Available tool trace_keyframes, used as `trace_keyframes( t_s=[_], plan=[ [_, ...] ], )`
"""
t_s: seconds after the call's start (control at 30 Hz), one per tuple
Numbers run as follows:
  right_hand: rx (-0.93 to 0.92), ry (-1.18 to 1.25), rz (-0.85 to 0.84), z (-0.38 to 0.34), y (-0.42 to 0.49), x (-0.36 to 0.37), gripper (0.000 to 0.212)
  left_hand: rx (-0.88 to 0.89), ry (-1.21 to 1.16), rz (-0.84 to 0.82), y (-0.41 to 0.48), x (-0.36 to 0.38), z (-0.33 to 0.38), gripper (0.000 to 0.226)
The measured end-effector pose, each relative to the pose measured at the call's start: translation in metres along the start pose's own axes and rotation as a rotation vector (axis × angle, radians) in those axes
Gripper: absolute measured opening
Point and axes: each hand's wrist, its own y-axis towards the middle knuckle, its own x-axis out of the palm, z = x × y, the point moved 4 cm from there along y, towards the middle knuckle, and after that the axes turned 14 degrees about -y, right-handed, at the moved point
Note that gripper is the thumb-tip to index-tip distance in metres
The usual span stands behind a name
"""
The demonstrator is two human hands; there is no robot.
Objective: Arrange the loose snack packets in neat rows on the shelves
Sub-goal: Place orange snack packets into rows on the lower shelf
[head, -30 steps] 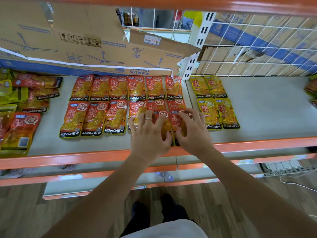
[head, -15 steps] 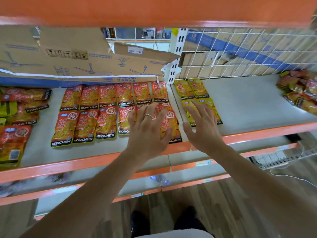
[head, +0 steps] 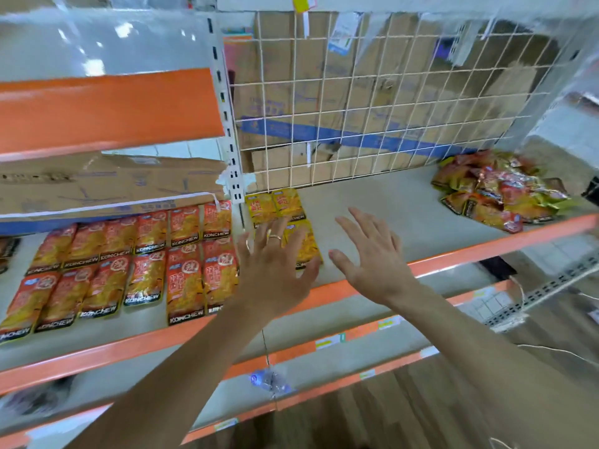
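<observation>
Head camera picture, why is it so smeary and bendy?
In the head view, blur smears the loose packet pile and the upper orange shelf edge; head view again, glare whitens the top left; head view too, the wide lens bends the wire grid.

Premises: retail shop. Evidence: tiered steel shelving (head: 389, 202) with orange front rails bearing price-label strips (head: 327, 343). Identical KONCHEW snack packets (head: 139, 264) faced up in rows, left. Wire mesh back panel (head: 372, 102) with cardboard cartons (head: 431, 89) behind, far side.
</observation>
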Motion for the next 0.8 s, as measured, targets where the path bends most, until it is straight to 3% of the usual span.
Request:
trace_keyframes(
  t_s=[0.17,0.53,0.8],
  plan=[
    [-0.019,-0.015,-0.026,0.076,-0.009,-0.029,0.086,0.024,0.020,0.035,0.024,0.025,0.077,0.061],
    [0.117,0.021,-0.043,0.208,-0.046,-0.058,0.088,0.054,-0.032,-0.044,0.050,0.094,0.187,0.063],
    [0.242,0.070,-0.040,0.274,-0.047,-0.061,0.071,0.134,-0.061,-0.136,0.082,0.137,0.230,0.063]
  ],
)
